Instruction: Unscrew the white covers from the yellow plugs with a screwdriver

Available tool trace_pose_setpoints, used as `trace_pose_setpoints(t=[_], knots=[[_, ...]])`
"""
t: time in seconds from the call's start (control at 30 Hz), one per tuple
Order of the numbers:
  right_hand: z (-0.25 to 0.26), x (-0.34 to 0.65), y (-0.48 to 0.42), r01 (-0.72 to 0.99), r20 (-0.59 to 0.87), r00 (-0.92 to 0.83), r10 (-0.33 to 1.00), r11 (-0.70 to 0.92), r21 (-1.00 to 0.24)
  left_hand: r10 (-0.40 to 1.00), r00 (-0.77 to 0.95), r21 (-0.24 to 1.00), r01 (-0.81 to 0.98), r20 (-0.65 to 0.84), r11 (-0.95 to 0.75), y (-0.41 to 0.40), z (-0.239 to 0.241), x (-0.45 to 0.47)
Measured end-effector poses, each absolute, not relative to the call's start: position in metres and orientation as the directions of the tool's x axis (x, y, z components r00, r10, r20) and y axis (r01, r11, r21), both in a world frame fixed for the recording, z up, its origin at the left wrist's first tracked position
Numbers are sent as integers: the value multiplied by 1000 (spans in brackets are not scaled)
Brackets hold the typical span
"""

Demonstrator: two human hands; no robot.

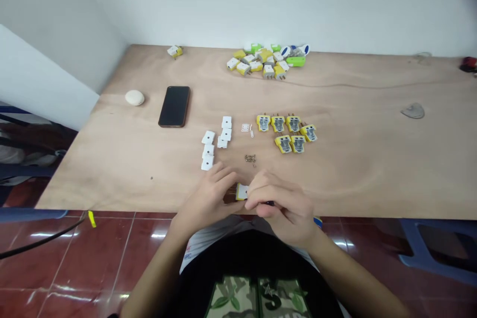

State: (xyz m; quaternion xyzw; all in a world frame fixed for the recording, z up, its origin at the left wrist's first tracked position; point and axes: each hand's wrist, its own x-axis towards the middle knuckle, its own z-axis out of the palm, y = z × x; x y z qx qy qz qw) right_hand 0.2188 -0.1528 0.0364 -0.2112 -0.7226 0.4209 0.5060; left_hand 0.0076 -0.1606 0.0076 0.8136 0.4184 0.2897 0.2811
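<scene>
At the table's front edge my left hand (213,194) is closed on a white-and-yellow electric plug (242,192), its pins towards the left. My right hand (283,203) is curled at the plug's right end around what looks like a screwdriver (270,202); only a dark bit of it shows between the fingers. Just beyond lies a little pile of brass-coloured screws (250,158). White plug covers (207,151), each with a hole, lie beyond my left hand. Several opened yellow plug halves (283,143) with grey insides sit at right. Small white pieces (245,127) lie between.
A phone (174,106) and a white egg-shaped object (134,98) rest at left. Against the wall stands a heap of yellow, white and green plugs (264,57), with a single plug (175,51) farther left. A flat grey piece (413,111) lies at right. A blue stool (428,248) stands below.
</scene>
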Motion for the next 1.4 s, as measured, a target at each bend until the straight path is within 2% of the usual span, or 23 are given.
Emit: trace_pose_setpoints(t=[0.17, 0.33, 0.5, 0.6, 0.77, 0.87, 1.07, 1.23, 1.33, 1.4], knots=[[35, 215, -167, -33, 597, -294, 747, 616, -787, 843, 475, 672, 541, 252, -506, -160, 9, 8], [35, 208, -175, -5, 592, -242, 769, 609, -793, 839, 474, 637, 565, 269, -524, -161, 9, 9], [31, 211, -175, -110, 579, -252, 776, 571, -813, 813, 494, 645, 520, 307, -559, -163, 7, 6], [29, 222, -173, -226, 560, -148, 815, 523, -822, 757, 529, 584, 496, 384, -643, -165, 8, 5], [23, 257, -159, -265, 284, 104, 953, 302, -916, 724, 551, 490, 536, 415, -688, -164, 9, 16], [15, 284, -144, -227, 153, 132, 979, 180, -957, 720, 574, 488, 534, 391, -691, -160, 10, 34], [-5, 322, -123, -189, 45, 228, 973, 90, -978, 709, 561, 488, 517, 429, -704, -144, 15, 73], [-18, 337, -119, -223, -165, 346, 923, -90, -971, 709, 504, 449, 550, 494, -704, -129, 12, 90], [-21, 339, -121, -214, -204, 329, 922, -138, -967, 715, 475, 416, 591, 512, -691, -120, 12, 90], [-21, 339, -123, -130, -200, 287, 937, -169, -977, 738, 462, 380, 649, 491, -659, -115, 15, 87]])
